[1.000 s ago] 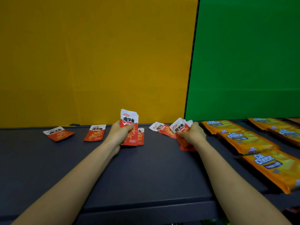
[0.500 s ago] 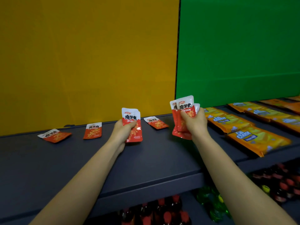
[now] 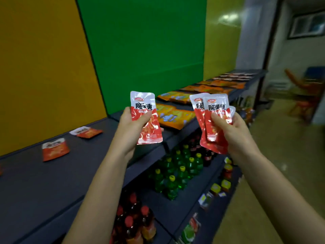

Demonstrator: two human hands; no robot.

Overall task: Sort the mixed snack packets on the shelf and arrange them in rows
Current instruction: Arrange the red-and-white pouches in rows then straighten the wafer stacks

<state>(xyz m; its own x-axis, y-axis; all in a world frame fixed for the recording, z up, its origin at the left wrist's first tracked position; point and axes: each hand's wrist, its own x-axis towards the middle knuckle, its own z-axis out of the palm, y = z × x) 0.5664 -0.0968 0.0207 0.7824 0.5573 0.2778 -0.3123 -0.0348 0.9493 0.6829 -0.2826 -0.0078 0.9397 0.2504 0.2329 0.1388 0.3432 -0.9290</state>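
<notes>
My left hand (image 3: 129, 128) grips a red and white snack packet (image 3: 146, 118) upright, thumb across its front. My right hand (image 3: 233, 133) holds a fanned bunch of the same red and white packets (image 3: 212, 124), lifted off the dark shelf (image 3: 52, 182). Two more red packets (image 3: 54, 150) (image 3: 86, 132) lie flat on the shelf to the left. Orange cheese packets (image 3: 174, 116) lie in rows further along the shelf, beyond both hands.
Yellow and green panels (image 3: 140, 50) back the shelf. Lower shelves hold green bottles (image 3: 177, 173), red-capped bottles (image 3: 133, 224) and small packs (image 3: 220, 187). A floor aisle (image 3: 281, 155) opens to the right, with orange chairs (image 3: 302, 88) in the distance.
Both hands have lifted their packets up off the shelf. The view has swung right, so the shelf runs away to the right and the lower shelves and aisle show.
</notes>
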